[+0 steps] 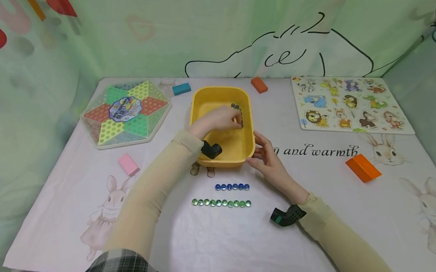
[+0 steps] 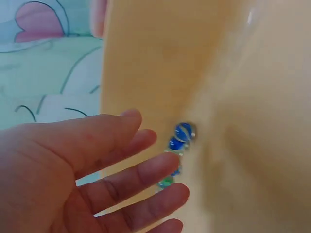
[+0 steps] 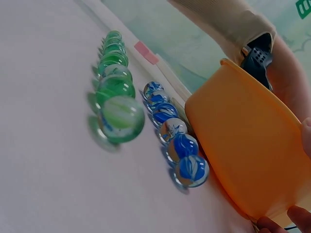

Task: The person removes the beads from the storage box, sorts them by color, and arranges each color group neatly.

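A yellow plastic tub (image 1: pixel 231 147) stands at the middle of the table. My left hand (image 1: pixel 222 118) reaches into it, fingers loosely spread in the left wrist view, beside a line of blue and green glass marbles (image 2: pixel 183 131) along the tub's wall. Those fingers partly hide the marbles. At the tub's near right corner, my right hand (image 1: pixel 273 166) rests its fingers and thumb against the outside. In front of the tub, a short row of blue marbles (image 1: pixel 229 187) lies on the table, and nearer me runs a longer row of green marbles (image 1: pixel 224 202).
A star-patterned Chinese checkers board (image 1: pixel 147 127) lies at the back left, an animal puzzle board (image 1: pixel 335 123) at the back right. Around the tub are a blue block (image 1: pixel 181 89), a red-orange block (image 1: pixel 259 85), a pink block (image 1: pixel 128 164) and an orange block (image 1: pixel 363 168).
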The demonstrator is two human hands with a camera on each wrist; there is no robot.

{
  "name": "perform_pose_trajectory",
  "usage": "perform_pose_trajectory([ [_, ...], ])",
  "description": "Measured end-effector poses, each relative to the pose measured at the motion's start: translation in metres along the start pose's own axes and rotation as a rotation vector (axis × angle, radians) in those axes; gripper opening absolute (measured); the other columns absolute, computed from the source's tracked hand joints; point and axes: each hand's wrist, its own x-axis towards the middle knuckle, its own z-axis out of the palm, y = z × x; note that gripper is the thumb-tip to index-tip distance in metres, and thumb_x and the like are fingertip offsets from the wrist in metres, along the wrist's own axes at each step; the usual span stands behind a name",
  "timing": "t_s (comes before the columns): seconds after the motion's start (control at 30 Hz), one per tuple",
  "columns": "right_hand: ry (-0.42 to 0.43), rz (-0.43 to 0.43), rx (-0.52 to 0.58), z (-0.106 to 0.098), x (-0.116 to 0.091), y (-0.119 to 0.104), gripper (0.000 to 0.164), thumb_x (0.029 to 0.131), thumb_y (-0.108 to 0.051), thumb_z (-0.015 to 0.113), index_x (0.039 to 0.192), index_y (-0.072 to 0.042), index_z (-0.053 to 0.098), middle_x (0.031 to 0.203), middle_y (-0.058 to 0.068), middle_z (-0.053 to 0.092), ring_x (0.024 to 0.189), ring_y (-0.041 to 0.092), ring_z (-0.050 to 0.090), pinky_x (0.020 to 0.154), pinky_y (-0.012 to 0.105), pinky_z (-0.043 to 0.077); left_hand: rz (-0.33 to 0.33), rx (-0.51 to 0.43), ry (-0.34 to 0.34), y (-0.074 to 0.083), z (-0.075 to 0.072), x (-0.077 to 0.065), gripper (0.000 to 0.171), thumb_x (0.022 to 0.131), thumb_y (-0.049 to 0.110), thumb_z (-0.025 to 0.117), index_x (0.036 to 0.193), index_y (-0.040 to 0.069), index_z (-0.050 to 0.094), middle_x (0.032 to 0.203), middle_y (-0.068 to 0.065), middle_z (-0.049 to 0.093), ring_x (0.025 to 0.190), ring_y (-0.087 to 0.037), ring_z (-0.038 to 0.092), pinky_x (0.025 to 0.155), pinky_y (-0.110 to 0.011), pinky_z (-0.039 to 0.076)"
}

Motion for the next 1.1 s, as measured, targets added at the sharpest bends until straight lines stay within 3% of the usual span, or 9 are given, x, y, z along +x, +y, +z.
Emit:
perform_pose_trajectory([
  [0.2,0.003,-0.019,-0.004,0.0,0.0,0.001,0.075,0.089,-0.009,0.059,0.147,-0.021,0.013,0.144,0.014,0.025,0.115,0.029,0.046,0.092,0.012,0.037,-0.026,0.026,-0.031,0.0,0.002,0.007,0.02,0.093,0.024,0.055,0.108,0.012,0.059,0.104,-0.005,0.06,0.089,-0.018,0.05,0.08,-0.028,0.043],
  [0.57,0.011,-0.03,-0.009,0.001,0.0,0.001,0.074,0.089,-0.005,0.057,0.147,-0.019,0.014,0.143,0.016,0.027,0.115,0.031,0.046,0.092,0.012,0.037,-0.062,0.075,-0.054,0.0,0.011,0.013,0.024,0.094,0.022,0.052,0.117,0.015,0.056,0.111,-0.003,0.058,0.096,-0.018,0.048,0.089,-0.03,0.041],
  [0.9,0.015,-0.033,-0.007,0.0,0.0,0.003,0.074,0.089,-0.006,0.058,0.147,-0.018,0.014,0.144,0.017,0.026,0.114,0.03,0.047,0.092,0.013,0.038,-0.046,0.113,-0.071,0.002,0.012,0.011,0.012,0.09,0.015,0.056,0.101,0.013,0.061,0.1,-0.003,0.058,0.091,-0.017,0.049,0.081,-0.027,0.04],
  [1.1,0.009,-0.034,0.004,0.0,0.001,0.002,0.075,0.089,-0.008,0.059,0.147,-0.019,0.014,0.143,0.016,0.026,0.115,0.029,0.046,0.092,0.012,0.038,-0.07,0.128,-0.097,0.002,0.012,0.011,0.011,0.088,0.016,0.06,0.098,0.013,0.062,0.099,-0.003,0.058,0.088,-0.017,0.049,0.076,-0.026,0.039],
])
